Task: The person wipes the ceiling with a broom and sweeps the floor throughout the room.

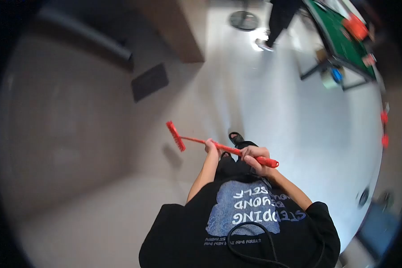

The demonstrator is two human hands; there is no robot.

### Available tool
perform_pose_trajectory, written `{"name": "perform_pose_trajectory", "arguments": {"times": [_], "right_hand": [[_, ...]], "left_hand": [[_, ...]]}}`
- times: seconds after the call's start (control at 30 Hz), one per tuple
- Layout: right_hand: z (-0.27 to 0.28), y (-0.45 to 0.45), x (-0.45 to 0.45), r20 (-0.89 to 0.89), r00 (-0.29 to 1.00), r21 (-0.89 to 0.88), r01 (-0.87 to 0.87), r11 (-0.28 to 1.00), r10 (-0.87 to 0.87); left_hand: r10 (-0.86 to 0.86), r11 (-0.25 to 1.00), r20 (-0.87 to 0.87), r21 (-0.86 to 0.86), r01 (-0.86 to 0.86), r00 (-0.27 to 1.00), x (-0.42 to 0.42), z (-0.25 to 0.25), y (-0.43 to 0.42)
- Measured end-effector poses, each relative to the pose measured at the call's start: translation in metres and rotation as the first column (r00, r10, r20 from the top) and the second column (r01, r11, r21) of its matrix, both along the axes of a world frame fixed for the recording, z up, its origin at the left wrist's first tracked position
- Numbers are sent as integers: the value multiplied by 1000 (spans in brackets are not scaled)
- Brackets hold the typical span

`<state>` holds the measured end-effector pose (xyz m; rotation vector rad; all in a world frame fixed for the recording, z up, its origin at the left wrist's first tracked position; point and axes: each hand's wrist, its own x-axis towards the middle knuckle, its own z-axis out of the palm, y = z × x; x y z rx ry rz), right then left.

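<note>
the left hand is closed around the thin shaft of a red tool, fingers wrapped rather than spread, about midway along it. the right hand grips the thicker handle near its end, fingers curled over the top, and the end pokes out past the palm.

the floor is beige-grey and dull on the left, paler and glossy on the right, with bright reflections. a dark mat lies ahead and to the left, near the foot of a brown pillar. beyond it stands a round black base, and a person in dark trousers is close by. a green table on dark legs is at the far right, with something red on it.

both arms reach forward from the black shirt, the left one straighter, the right one angled inward. the tool slants across the front of the body, its toothed head out to the left, above the floor (a soft shadow falls just beside it).

under the table sits a pale round container with something blue at it; whether that is inside, i cannot tell.
</note>
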<state>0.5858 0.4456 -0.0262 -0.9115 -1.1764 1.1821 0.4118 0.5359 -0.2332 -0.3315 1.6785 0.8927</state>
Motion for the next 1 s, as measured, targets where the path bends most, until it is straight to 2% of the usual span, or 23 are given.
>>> {"name": "perform_pose_trajectory", "arguments": {"times": [0.03, 0.13, 0.2, 0.23, 0.27, 0.3, 0.33, 0.37, 0.43, 0.5, 0.57, 0.63, 0.7, 0.73, 0.77, 0.8, 0.83, 0.87, 0.9, 0.93, 0.97, 1.0], "right_hand": [[6, -14, -2, 53, 994, -10, 94, 995, -94], [-1, -49, 1, 196, 954, -113, 250, 962, -225], [-24, -59, -3, 241, 908, -138, 382, 914, -343], [-38, -70, -3, 269, 876, -140, 447, 883, -401], [-38, -75, -8, 329, 810, -159, 554, 817, -486], [-34, -76, -10, 388, 729, -178, 660, 730, -564], [-21, -76, -12, 349, 702, -236, 707, 667, -621], [-34, -80, -13, 408, 643, -58, 727, 684, -648], [-36, -89, -10, 457, 575, -14, 767, 641, -679], [-48, -100, -1, 503, 493, 35, 809, 587, -710], [-49, -115, 18, 534, 446, 49, 832, 553, -718], [-43, -145, 41, 572, 343, 116, 865, 488, -745], [-47, -183, 65, 417, 382, -102, 921, 375, -825], [-55, -212, 83, 342, 375, -155, 927, 342, -862], [-67, -233, 94, 275, 366, -210, 925, 316, -889], [-74, -253, 100, 327, 345, -271, 926, 262, -880], [-79, -265, 112, 389, 311, -300, 933, 200, -867], [-75, -278, 119, 511, 175, -166, 981, 103, -841], [-71, -282, 127, 498, 145, -157, 985, 75, -855], [-64, -293, 135, 389, 89, -235, 972, -5, -917], [-58, -308, 148, 285, 19, -314, 946, -75, -958], [-53, -321, 162, 330, 62, -369, 927, -69, -942]], "left_hand": [[-77, 997, 6, -2, 77, 997, 3, -2, -3], [-307, 952, 53, 27, 306, 950, 23, -35, -3], [-493, 866, 143, 176, 468, 858, 30, -84, 6], [-612, 791, 242, 193, 581, 753, 36, -99, 9], [-709, 698, 338, 213, 684, 619, 43, -102, 14], [-847, 510, 288, 202, 836, 447, 55, -99, 21], [-938, 295, 238, 171, 940, 251, 67, -94, 25], [-982, 77, 181, 174, 982, 46, 80, -87, 27], [-937, -267, 190, 151, 952, -293, 103, -143, 35], [-897, -309, 245, 246, 919, -368, 135, -119, 11], [-884, -336, 257, 233, 912, -391, 162, -136, -11], [-970, -168, 116, 315, 934, -213, 187, -118, -47], [-957, -229, 120, 244, 942, -264, 217, -138, -69], [-894, -433, 4, 237, 869, -447, 232, -147, -86], [-788, -612, -93, 217, 760, -608, 238, -153, -101], [-601, -799, -300, 259, 543, -741, 240, -131, -120], [-363, -930, -520, 256, 265, -774, 256, -96, -132], [-35, -975, -771, 166, -148, -636, 271, -92, -137], [123, -968, -624, -246, 45, -771, 287, -129, -151], [150, -965, -621, -260, 21, -769, 306, -150, -153], [32, -979, -588, -181, 92, -808, 331, -172, -160], [-87, -980, -540, -105, 170, -837, 353, -190, -168]]}}
